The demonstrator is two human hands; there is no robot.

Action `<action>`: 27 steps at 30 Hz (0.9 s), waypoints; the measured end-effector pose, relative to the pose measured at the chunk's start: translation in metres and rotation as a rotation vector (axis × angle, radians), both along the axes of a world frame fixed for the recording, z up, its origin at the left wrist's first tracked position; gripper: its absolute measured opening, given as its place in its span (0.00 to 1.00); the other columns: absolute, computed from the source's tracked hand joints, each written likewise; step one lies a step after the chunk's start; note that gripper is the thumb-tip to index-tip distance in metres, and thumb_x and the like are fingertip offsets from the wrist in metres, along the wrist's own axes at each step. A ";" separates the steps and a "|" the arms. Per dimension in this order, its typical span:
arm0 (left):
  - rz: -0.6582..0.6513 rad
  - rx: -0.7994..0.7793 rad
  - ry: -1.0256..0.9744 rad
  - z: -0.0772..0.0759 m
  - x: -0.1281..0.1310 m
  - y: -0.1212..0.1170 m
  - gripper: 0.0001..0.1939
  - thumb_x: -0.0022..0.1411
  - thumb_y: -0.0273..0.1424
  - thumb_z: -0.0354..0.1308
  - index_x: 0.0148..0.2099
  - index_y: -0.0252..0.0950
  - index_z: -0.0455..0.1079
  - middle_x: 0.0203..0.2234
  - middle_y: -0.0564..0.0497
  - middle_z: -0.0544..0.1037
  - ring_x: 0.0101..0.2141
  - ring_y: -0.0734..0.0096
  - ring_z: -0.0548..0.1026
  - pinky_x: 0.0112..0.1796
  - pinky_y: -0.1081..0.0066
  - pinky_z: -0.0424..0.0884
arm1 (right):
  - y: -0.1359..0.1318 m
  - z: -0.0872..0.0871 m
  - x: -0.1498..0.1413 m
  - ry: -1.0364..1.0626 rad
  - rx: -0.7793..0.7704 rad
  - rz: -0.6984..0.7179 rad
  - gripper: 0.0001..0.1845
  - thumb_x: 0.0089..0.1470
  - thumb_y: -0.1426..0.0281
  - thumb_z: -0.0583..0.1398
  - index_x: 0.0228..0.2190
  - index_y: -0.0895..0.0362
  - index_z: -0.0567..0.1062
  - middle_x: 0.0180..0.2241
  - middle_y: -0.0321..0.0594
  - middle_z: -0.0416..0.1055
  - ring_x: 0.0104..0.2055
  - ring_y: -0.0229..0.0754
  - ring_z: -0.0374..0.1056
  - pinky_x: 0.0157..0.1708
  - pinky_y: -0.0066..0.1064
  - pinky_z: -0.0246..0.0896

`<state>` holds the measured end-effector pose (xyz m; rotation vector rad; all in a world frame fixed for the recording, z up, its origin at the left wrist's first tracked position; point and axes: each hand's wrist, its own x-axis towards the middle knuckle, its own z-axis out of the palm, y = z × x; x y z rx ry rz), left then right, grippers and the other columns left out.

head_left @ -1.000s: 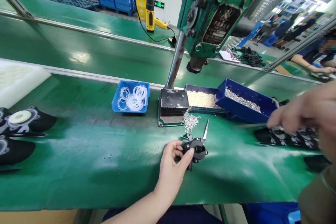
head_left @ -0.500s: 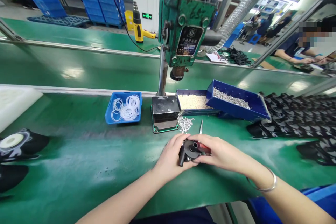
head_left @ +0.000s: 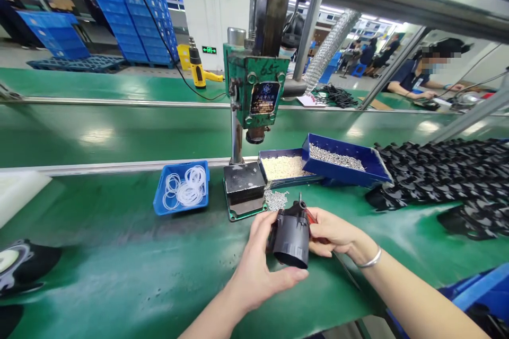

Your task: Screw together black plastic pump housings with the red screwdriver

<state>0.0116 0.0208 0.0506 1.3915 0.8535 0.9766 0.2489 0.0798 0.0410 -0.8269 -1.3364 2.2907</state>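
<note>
A black cylindrical pump-like housing (head_left: pixel 292 241) is tilted in my left hand (head_left: pixel 254 262), its round body turned toward me. My left thumb lies along its lower edge and the other fingers are behind it on the left. At its right side, my right hand (head_left: pixel 336 232) is closed around a red-handled tool (head_left: pixel 311 217), partly hidden by the fingers and the housing. A thin dark strip (head_left: pixel 348 271) slants out below my right hand; I cannot tell whether it belongs to the tool. Small white rings (head_left: pixel 276 200) lie just beyond the housing.
Behind my hands stands a green press (head_left: pixel 256 90) over a black metal block (head_left: pixel 243 177). A blue bin (head_left: pixel 159 204) holds white sealing rings. Blue trays (head_left: pixel 338 169) hold small metal and cream parts. Rows of black housings (head_left: pixel 437 169) stand right. A co-worker (head_left: pixel 417 74) sits beyond.
The housing has been turned over, from its spouted face up to its cylindrical body showing. My left thumb has moved to its lower edge. The view has tilted up slightly.
</note>
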 end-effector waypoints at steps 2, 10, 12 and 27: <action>0.009 -0.013 -0.021 -0.002 -0.002 -0.001 0.42 0.52 0.48 0.69 0.65 0.42 0.61 0.62 0.40 0.59 0.62 0.45 0.61 0.56 0.53 0.68 | -0.004 -0.006 -0.005 0.018 -0.033 -0.012 0.34 0.49 0.48 0.69 0.44 0.61 0.66 0.14 0.28 0.64 0.10 0.27 0.49 0.09 0.16 0.40; 0.064 -0.035 -0.131 -0.003 -0.011 -0.001 0.32 0.58 0.47 0.65 0.61 0.41 0.65 0.61 0.42 0.62 0.63 0.50 0.60 0.62 0.55 0.60 | -0.019 -0.017 -0.023 0.060 -0.124 -0.127 0.34 0.48 0.44 0.67 0.40 0.59 0.67 0.15 0.28 0.62 0.10 0.28 0.51 0.09 0.17 0.46; 0.079 -0.044 -0.136 -0.002 -0.012 0.000 0.30 0.60 0.45 0.65 0.61 0.40 0.66 0.60 0.42 0.64 0.62 0.52 0.62 0.62 0.56 0.60 | -0.021 -0.020 -0.026 0.069 -0.144 -0.147 0.32 0.50 0.44 0.66 0.38 0.60 0.67 0.14 0.27 0.61 0.09 0.27 0.50 0.08 0.17 0.46; 0.194 -0.078 -0.171 0.003 -0.018 0.000 0.22 0.65 0.45 0.58 0.55 0.39 0.74 0.55 0.43 0.74 0.57 0.52 0.69 0.60 0.56 0.64 | -0.030 -0.040 -0.032 0.063 -0.207 -0.207 0.29 0.51 0.47 0.67 0.39 0.58 0.69 0.17 0.29 0.61 0.10 0.26 0.48 0.08 0.17 0.46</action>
